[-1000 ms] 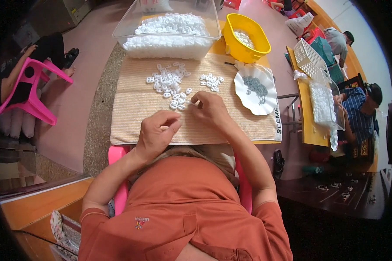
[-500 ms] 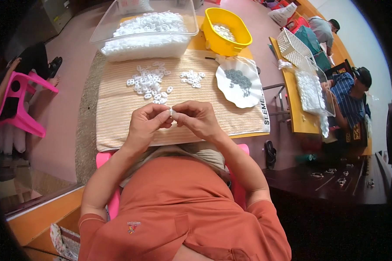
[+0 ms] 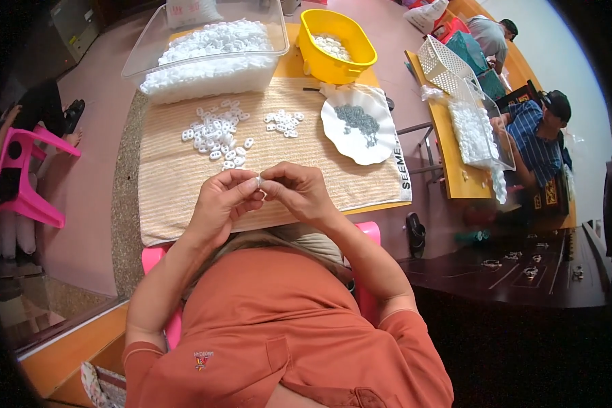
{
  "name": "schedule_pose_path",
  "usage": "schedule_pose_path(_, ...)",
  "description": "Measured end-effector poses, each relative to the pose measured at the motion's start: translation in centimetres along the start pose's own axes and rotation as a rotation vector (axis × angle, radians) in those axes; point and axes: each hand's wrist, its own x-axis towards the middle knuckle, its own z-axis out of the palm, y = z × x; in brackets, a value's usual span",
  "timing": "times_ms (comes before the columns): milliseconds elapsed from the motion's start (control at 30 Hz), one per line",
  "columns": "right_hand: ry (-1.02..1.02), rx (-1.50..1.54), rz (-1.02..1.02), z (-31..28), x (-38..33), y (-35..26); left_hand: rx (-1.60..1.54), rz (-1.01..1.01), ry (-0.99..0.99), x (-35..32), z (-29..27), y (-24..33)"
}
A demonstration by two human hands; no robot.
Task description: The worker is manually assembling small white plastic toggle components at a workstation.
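My left hand (image 3: 222,202) and my right hand (image 3: 300,193) meet over the near part of the striped towel (image 3: 177,197). Thumbs and forefingers of both pinch one small white plastic piece (image 3: 259,182), mostly covered by the fingertips. Just beyond my left hand lies a loose heap of white oval pieces with two holes (image 3: 214,132). A smaller group of white pieces (image 3: 283,123) sits to its right. Farther right, a white scalloped dish (image 3: 374,151) holds small dark grey parts (image 3: 357,122), too tiny to make out singly.
At the table's far side stand a clear bin (image 3: 204,94) full of white pieces and a yellow tub (image 3: 340,71) with pale pieces. A co-worker in a striped shirt (image 3: 534,136) sits at another table (image 3: 466,187) on the right. A pink stool (image 3: 27,170) is at left.
The whole view has shifted, so the table and its things sit slightly farther left. Both hands keep their pinch on the small white piece, with the fingers only slightly moved.
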Motion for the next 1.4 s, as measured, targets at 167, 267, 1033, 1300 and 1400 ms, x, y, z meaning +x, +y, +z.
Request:
schedule_pose_path(167,-0.141,-0.015,-0.007,-0.5,-0.1,-0.3,-0.025,-0.02,-0.01,-0.2,-0.2,-0.3)
schedule_pose_path(267,-0.152,-0.056,0.008,-0.7,-0.1,-0.7,-0.028,-0.037,-0.031,-0.2,-0.4,-0.3)
schedule_pose_path(1033,-0.215,0.153,0.048,-1.1,-0.1,-0.7,-0.119,-0.134,-0.117,-0.9,-0.1,-0.8)
schedule_pose_path(1300,-0.085,-0.329,-0.357,-0.2,-1.4,-1.0,-0.187,-0.045,0.021,-0.6,-0.1,-1.1)
schedule_pose_path(1400,-0.075,-0.307,-0.335,-0.1,-2.1,-1.0,-0.173,-0.048,0.016,-0.8,0.1,-1.1)
